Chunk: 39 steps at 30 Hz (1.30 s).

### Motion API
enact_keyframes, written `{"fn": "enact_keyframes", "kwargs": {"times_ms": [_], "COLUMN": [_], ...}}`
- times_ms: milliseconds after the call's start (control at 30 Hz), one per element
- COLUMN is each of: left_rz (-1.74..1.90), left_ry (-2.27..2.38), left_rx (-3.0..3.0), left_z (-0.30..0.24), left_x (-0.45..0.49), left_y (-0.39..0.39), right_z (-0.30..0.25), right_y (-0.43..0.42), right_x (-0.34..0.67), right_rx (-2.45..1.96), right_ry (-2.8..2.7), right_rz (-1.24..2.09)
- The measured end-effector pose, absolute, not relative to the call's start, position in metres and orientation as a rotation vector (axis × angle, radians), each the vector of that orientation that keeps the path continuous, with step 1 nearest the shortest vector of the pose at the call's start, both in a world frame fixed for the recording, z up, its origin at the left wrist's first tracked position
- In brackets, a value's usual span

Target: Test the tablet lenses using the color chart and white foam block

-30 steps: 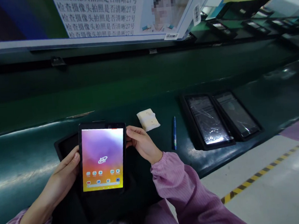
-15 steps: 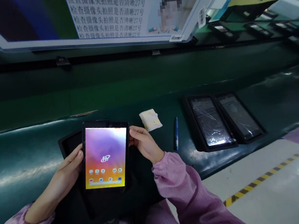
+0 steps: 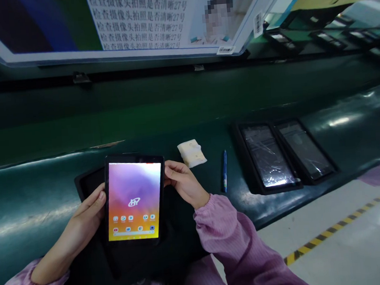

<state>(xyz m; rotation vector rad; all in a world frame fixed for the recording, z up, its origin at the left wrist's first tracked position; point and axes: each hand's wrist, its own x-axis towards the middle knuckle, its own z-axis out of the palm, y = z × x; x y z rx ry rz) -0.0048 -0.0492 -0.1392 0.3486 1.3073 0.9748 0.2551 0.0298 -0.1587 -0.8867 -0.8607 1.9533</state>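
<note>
I hold a black tablet [image 3: 134, 199] upright in front of me, its screen lit purple and orange with a row of icons. My left hand [image 3: 83, 216] grips its left edge, fingers curled behind it. My right hand [image 3: 183, 183] pinches the upper right edge with thumb and fingers. Beneath the tablet lies a black tray [image 3: 87, 184] on the dark green conveyor belt [image 3: 32, 205]. Both sleeves are pink.
A folded white cloth [image 3: 192, 152] and a blue pen [image 3: 225, 170] lie on the belt to the right. Further right, two dark tablets in black trays [image 3: 267, 155] [image 3: 305, 150] lie side by side. A sign board [image 3: 126, 19] hangs above. Pale floor with a striped line [image 3: 334, 229] lies at the right.
The tablet and both hands have barely shifted; the view has drifted slightly, so things sit a little further right than a second ago.
</note>
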Motion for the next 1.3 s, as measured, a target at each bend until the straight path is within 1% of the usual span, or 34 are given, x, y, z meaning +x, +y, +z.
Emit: {"fn": "enact_keyframes", "kwargs": {"times_ms": [233, 433, 633, 1300], "left_rz": [0.956, 0.985, 0.978, 0.997], "left_ry": [1.261, 1.308, 1.364, 1.339], "left_rx": [0.367, 0.364, 0.341, 0.32], "left_z": [-0.147, -0.156, -0.151, -0.149], "left_x": [-0.008, -0.011, -0.006, -0.005], "left_y": [-0.05, -0.051, -0.049, -0.047], "right_z": [-0.158, -0.157, -0.157, -0.158], "right_y": [0.029, 0.029, 0.029, 0.029], "right_x": [0.255, 0.254, 0.254, 0.253], "right_rx": [-0.904, -0.907, -0.912, -0.908], "right_ry": [-0.86, -0.864, -0.87, -0.896], "right_rz": [1.942, 1.929, 1.926, 1.915]}}
